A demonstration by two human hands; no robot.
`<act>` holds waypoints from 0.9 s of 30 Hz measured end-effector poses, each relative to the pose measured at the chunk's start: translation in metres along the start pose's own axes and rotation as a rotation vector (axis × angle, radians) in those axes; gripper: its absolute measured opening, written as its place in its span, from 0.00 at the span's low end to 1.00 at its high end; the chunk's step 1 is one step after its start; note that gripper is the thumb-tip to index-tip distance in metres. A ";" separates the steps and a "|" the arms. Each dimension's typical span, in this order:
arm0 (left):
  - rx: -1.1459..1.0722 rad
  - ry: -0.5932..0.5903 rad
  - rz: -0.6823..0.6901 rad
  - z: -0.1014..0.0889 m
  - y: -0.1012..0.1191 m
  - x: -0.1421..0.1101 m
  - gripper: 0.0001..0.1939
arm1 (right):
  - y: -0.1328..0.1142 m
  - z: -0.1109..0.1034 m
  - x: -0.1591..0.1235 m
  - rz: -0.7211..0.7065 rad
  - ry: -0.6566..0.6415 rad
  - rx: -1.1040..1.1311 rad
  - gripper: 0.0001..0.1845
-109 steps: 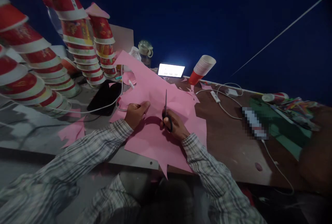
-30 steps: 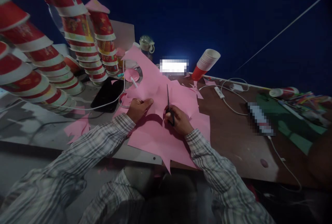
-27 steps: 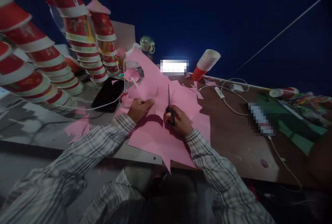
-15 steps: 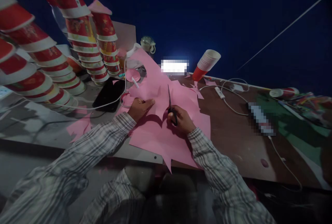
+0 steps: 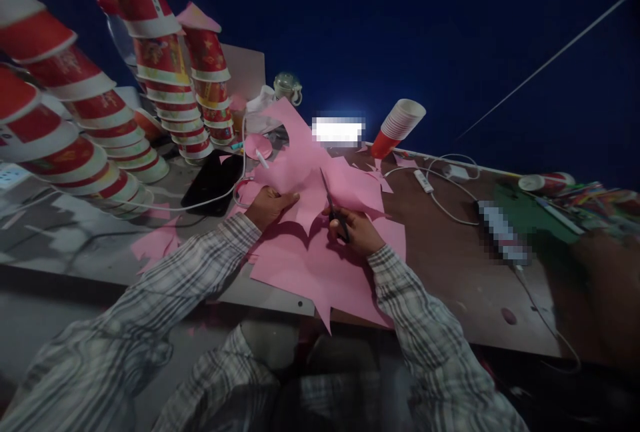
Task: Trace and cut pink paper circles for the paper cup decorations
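Observation:
A piece of pink paper with curved and pointed cut edges is pinched at its left side by my left hand. My right hand grips black-handled scissors, whose blades point up and away over the paper. Whether the blades are apart is hard to make out. Beneath both hands lie larger pink sheets, with a pointed flap hanging past the table's front edge. Left of my left hand rests a dark phone with a white cable across it.
Tall stacks of red and white paper cups stand at the left. More stacked cups lean at the back. A pixelated device with cables lies on the right. Another person's blurred arm reaches in at the right edge.
My right hand and the scissors have shifted slightly right and down. The held paper has moved a little. Another person's arm has come in at the right. The view has shifted slightly.

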State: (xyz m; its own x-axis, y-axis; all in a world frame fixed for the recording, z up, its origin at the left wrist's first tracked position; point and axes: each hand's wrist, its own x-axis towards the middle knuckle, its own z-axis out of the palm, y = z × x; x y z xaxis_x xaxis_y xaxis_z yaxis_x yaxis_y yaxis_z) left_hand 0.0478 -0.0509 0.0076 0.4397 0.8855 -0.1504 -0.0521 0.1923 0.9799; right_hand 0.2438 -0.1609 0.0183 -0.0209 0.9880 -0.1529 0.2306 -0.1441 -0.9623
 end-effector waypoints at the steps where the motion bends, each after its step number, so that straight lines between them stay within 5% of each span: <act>1: 0.029 0.008 -0.026 0.000 0.002 0.000 0.22 | 0.000 0.000 0.000 -0.003 0.002 -0.009 0.18; 22: 0.030 -0.022 -0.124 -0.001 0.012 -0.002 0.25 | 0.015 -0.005 0.006 0.003 -0.085 0.115 0.24; 27: -0.019 0.062 -0.160 0.000 0.011 0.000 0.31 | 0.013 -0.005 0.002 0.022 -0.102 0.187 0.25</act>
State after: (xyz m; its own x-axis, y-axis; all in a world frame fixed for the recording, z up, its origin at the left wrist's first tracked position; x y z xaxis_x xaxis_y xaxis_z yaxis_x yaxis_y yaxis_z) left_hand 0.0472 -0.0491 0.0179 0.3880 0.8671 -0.3125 -0.0032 0.3403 0.9403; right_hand 0.2513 -0.1603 0.0062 -0.1186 0.9751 -0.1873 0.0477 -0.1828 -0.9820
